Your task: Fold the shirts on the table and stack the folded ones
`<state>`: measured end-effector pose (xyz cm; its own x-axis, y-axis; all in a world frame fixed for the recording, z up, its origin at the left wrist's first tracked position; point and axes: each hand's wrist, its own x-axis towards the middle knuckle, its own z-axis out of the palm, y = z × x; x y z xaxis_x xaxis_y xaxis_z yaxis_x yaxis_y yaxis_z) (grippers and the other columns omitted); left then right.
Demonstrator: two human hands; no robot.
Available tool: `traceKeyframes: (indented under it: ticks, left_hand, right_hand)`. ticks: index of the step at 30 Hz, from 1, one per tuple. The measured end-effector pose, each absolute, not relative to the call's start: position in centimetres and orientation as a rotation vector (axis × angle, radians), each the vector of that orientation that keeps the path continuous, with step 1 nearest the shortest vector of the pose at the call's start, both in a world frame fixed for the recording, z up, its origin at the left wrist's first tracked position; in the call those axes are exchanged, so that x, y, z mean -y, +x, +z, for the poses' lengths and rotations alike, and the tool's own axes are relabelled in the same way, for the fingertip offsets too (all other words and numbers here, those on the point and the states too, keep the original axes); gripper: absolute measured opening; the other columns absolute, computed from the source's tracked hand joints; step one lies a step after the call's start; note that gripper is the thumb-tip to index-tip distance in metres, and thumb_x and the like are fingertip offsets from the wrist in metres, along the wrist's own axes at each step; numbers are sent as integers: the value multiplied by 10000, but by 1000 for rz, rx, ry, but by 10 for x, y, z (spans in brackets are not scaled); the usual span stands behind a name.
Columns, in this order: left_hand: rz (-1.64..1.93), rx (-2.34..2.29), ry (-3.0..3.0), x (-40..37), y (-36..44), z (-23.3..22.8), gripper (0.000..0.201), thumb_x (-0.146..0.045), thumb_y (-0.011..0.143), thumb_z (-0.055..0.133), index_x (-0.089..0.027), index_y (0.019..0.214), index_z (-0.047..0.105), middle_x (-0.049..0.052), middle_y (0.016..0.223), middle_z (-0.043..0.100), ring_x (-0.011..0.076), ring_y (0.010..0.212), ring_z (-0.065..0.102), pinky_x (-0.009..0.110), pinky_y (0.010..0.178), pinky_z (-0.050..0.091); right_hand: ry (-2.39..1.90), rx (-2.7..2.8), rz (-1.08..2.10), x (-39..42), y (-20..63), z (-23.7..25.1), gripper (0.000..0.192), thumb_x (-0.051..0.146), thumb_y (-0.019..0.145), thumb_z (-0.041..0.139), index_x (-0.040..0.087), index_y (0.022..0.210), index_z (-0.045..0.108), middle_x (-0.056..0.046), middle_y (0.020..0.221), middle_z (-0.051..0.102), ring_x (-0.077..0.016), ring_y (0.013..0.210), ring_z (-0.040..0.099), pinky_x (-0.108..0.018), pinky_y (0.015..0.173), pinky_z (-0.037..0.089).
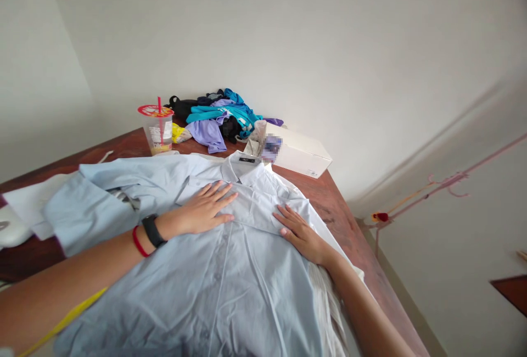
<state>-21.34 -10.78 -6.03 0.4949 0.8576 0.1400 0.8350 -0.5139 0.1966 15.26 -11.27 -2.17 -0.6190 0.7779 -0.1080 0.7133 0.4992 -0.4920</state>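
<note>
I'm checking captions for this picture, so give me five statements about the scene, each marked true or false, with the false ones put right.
1. The left hand and the right hand both rest on the light blue shirt. True.
2. The black wristband is on the right wrist. False: the black wristband is on the left wrist.
3. A red straw sticks up from the plastic cup. True.
4. In the picture, the white box is left of the cup. False: the white box is to its right.
5. The shirt's collar lies nearest the person. False: the collar is at the far end.
</note>
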Motion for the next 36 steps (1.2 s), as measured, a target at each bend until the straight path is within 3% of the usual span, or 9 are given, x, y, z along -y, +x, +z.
traceKeyframes:
  ticks: [10,36]
  left_hand:
    - [170,-1456,2658,103,-221,-49,737,-688,1039,367,-306,1664,286,54,1736,151,353,1603,122,549,1284,189]
    - [-10,-1450,2597,103,-219,-35,747,-646,1064,332,-242,1683,222,96,1748,71,355,1610,43,566,1286,161]
  right_hand:
    - [-1228,2540,769,110,155,-26,622,639,1050,392,327,1586,441,-3,1703,282,-314,1609,141,-585,1316,127]
    - [-1114,2390,778,108,160,-41,612,668,987,531,360,1517,538,37,1651,395,-352,1584,226,-590,1315,154]
